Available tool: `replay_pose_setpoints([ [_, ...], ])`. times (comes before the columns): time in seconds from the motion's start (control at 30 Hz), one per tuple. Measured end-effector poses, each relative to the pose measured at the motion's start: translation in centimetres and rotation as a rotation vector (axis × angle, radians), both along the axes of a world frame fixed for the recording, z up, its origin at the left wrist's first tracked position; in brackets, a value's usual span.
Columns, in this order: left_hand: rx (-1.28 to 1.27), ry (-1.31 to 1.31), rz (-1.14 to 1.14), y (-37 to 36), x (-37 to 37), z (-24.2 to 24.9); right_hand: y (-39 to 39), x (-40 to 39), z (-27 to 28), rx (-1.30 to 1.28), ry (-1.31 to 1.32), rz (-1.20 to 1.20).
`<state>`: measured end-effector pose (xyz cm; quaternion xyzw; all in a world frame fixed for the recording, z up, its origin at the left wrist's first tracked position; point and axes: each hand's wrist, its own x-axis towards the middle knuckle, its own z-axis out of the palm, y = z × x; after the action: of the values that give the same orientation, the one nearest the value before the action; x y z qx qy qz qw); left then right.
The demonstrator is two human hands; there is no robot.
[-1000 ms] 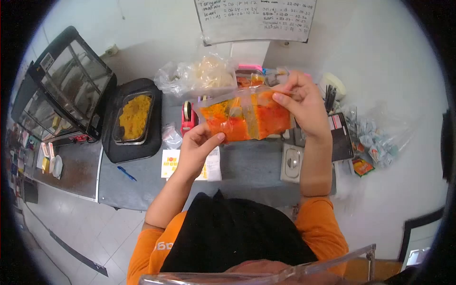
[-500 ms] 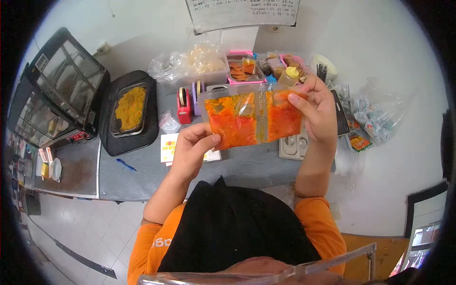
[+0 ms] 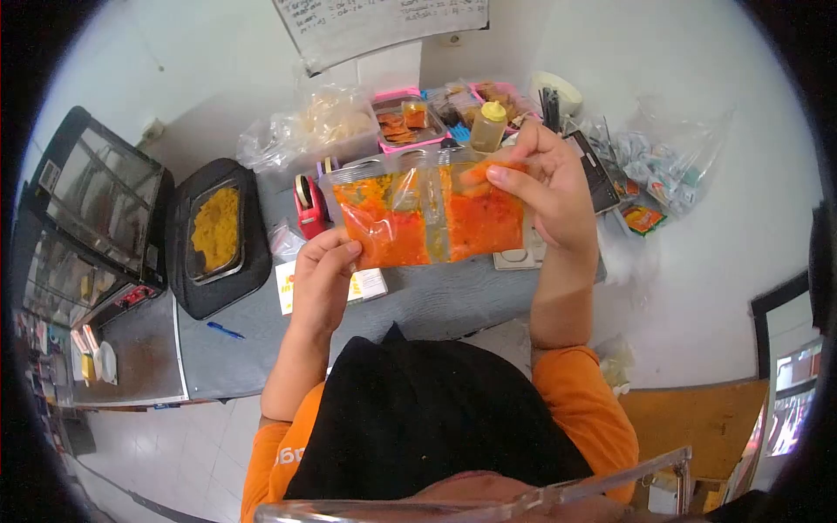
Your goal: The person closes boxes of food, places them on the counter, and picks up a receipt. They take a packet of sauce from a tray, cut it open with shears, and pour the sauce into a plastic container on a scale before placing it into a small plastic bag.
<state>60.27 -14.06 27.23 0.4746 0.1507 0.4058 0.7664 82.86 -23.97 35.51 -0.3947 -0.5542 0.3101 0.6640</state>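
Note:
Raised above the table, a clear plastic sachet of orange-red sauce has a vertical seam dividing it into two filled parts. My left hand pinches its lower left corner between thumb and fingers. On the other side, my right hand grips the upper right edge, with the thumb in front and some fingers showing through the plastic. Behind the sachet and partly hidden by it stand a red tape dispenser and a white box with yellow and red print.
A tray of yellow food rests on a black mat at left, beside a glass display warmer. A blue pen lies near the front. At the back are a pink-rimmed container, a yellow-capped bottle and bagged packets.
The view has turned, so the table and its items appear shifted, mostly leftward. Both hands keep their hold on the sachet, which also sits further left in the picture.

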Motion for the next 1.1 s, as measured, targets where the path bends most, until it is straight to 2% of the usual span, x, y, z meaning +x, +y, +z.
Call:
replay_pose_setpoints([
  [0.1,-0.036,-0.012,-0.006,0.1,0.8,-0.5,0.1,0.0,-0.5,0.024,0.0,-0.009],
  [0.17,0.524,0.131,0.546,-0.1,2.2,-1.6,0.4,-0.2,-0.8,0.064,-0.023,-0.091],
  [0.2,0.7,0.248,0.488,0.0,1.6,-1.3,0.6,-0.5,-0.9,0.067,-0.023,-0.092],
  [0.23,0.703,0.248,0.486,-0.3,1.5,-0.8,0.8,-0.9,-1.0,-0.026,-0.074,-0.143],
  [0.3,0.969,0.4,0.012,-1.8,1.5,0.7,1.6,-2.1,-1.7,-0.125,-0.122,-0.19],
  [0.33,0.796,0.355,-0.03,-3.0,2.0,0.6,2.2,-2.8,-2.2,-0.109,-0.183,-0.237],
  [0.37,0.796,0.356,-0.025,-3.1,2.2,0.0,2.6,-3.4,-2.5,-0.09,-0.245,-0.284],
  [0.43,0.419,0.174,-0.043,-2.5,2.9,-1.9,2.8,-4.3,-2.3,-0.116,-0.27,-0.242],
  [0.47,0.298,0.07,-0.065,-1.9,3.2,-2.4,2.8,-4.9,-2.0,-0.172,-0.139,-0.132],
  [0.5,0.303,0.075,-0.06,-1.7,3.1,-2.5,2.7,-5.3,-1.6,-0.229,-0.005,-0.02],
  [0.57,0.109,0.011,-0.077,-1.2,2.7,-2.8,2.3,-5.3,-1.5,-0.271,-0.011,0.068],
  [0.63,0.084,0.023,-0.112,-0.8,2.3,-3.7,2.2,-5.5,-2.1,-0.256,0.071,0.159],
  [0.73,0.089,-0.089,-0.089,-0.2,1.5,-4.5,1.2,-6.5,-2.6,-0.192,0.04,0.238],
  [0.8,0.114,-0.242,-0.245,0.5,0.8,-4.4,0.9,-7.0,-3.4,-0.141,0.014,0.253],
  [0.83,0.107,-0.242,-0.231,0.4,0.8,-4.1,0.7,-7.3,-3.8,-0.086,-0.01,0.256],
  [0.87,0.027,-0.169,-0.159,0.3,0.8,-3.3,0.6,-8.0,-3.8,-0.074,0.097,0.225],
  [0.93,-0.14,-0.07,-0.074,0.7,0.7,-2.7,0.0,-7.4,-4.1,-0.033,0.125,0.215],
  [1.03,-0.219,-0.19,-0.15,1.3,-0.1,-2.9,-0.3,-4.3,-5.8,0.035,0.125,0.118],
  [1.1,-0.189,-0.185,-0.119,1.1,-0.2,-2.1,0.8,-2.6,-7.3,-0.116,-0.143,-0.338],
])
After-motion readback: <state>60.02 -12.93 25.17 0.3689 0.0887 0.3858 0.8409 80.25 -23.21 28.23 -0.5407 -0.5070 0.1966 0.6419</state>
